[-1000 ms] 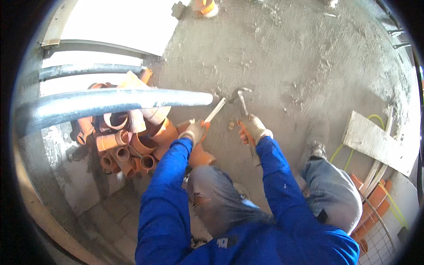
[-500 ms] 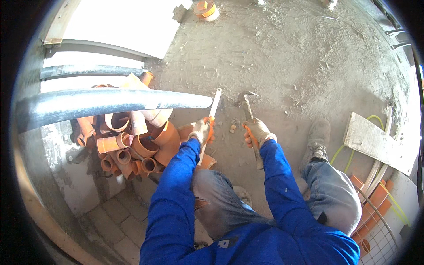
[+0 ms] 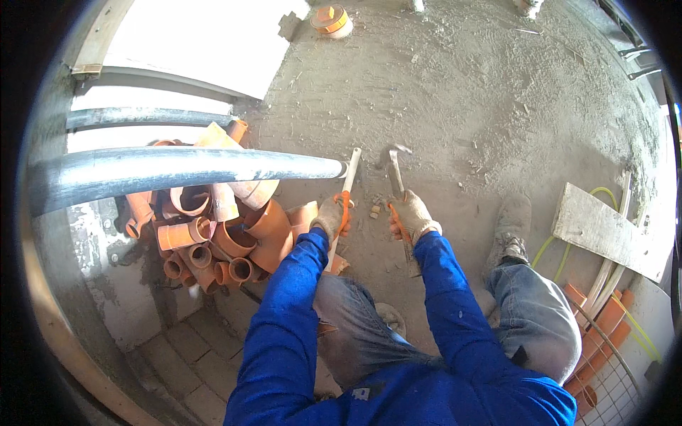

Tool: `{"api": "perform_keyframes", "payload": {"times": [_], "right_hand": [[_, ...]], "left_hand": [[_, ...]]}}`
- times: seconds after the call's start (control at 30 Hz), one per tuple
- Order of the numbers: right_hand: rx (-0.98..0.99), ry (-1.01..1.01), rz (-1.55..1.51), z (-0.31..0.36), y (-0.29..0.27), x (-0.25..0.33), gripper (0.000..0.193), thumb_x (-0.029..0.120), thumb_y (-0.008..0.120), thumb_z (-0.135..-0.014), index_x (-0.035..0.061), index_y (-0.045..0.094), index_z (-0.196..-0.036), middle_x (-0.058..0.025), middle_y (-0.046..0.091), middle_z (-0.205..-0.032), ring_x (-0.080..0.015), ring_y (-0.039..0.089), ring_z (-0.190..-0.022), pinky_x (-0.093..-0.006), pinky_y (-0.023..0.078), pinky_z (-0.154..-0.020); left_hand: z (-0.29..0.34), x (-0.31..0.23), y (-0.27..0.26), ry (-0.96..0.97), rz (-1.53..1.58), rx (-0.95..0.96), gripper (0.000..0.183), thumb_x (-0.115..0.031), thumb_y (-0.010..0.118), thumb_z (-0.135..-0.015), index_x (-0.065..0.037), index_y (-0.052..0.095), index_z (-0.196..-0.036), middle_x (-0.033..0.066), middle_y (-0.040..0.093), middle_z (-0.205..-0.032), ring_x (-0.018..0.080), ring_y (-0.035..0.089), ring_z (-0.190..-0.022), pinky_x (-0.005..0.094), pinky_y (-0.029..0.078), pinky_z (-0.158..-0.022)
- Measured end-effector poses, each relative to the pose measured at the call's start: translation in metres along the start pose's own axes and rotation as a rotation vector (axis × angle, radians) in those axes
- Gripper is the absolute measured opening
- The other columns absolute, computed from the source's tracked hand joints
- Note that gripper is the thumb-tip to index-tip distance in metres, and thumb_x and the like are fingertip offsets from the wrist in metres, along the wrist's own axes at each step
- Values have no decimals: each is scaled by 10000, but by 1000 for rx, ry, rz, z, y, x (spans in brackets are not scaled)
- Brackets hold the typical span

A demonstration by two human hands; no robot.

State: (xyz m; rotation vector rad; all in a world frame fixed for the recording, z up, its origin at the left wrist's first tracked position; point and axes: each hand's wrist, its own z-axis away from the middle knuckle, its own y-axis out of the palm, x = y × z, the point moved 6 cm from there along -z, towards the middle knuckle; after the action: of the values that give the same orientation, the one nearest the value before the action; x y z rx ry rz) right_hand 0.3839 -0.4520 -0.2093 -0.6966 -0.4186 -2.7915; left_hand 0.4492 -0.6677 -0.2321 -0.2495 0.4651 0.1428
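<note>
My left hand (image 3: pixel 332 215), in a pale work glove with orange on it, is closed around a narrow pale flat strip (image 3: pixel 352 170). The strip points up and away from me, its far tip beside the end of a long grey pipe (image 3: pixel 213 165). A hammer (image 3: pixel 396 172) is in my right hand (image 3: pixel 412 214), gloved the same way. Its metal head with a curved point is at the far end, and the handle runs back under my fist. Both hands are above the rough floor in front of my knees, a short gap apart.
Orange pipe fittings (image 3: pixel 268 233) lie heaped at the left under the grey pipe. An orange-capped pipe stub (image 3: pixel 331 21) rises from the floor far off. At the right are a whitish board (image 3: pixel 600 224), orange pipes (image 3: pixel 604 326) and wire mesh (image 3: pixel 612 380).
My left hand and the strip have shifted slightly right and nearer to me. The hammer has tilted slightly in my right hand, which stays almost in place.
</note>
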Motion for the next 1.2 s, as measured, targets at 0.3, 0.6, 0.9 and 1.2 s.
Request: {"api": "perform_keyframes", "payload": {"times": [0.3,0.6,0.9,1.2], "right_hand": [[-169,-791,9,41,15,88,287,173,687,-925,61,556,-1155,-37,608,-767,-99,589,-613,-289,490,-506],[-276,-546,728,0,28,50,353,288,656,-910,53,566,-1157,-265,681,-958,-466,657,-930,-485,528,-769],[-321,-1104,196,38,21,87,352,294,655,-928,55,552,-1164,-244,694,-937,-455,675,-894,-481,537,-741],[-234,-636,512,7,17,74,363,290,679,-917,37,549,-1143,-237,689,-863,-445,683,-843,-460,526,-679]], "left_hand": [[-6,2,-6,-57,182,44,361,-446,538,-1000,-94,584,-932,19,447,-505,180,453,-339,343,360,-295],[-30,13,-20,-108,-71,17,502,-584,326,-997,-160,575,-897,30,474,-529,231,458,-341,406,359,-299],[-14,-6,-4,-6,-48,22,325,-488,490,-998,-196,530,-861,-9,455,-528,181,416,-332,353,336,-302],[-23,-19,-7,-261,34,54,259,-421,460,-970,-243,553,-806,-17,492,-567,203,448,-364,388,370,-341]]}}
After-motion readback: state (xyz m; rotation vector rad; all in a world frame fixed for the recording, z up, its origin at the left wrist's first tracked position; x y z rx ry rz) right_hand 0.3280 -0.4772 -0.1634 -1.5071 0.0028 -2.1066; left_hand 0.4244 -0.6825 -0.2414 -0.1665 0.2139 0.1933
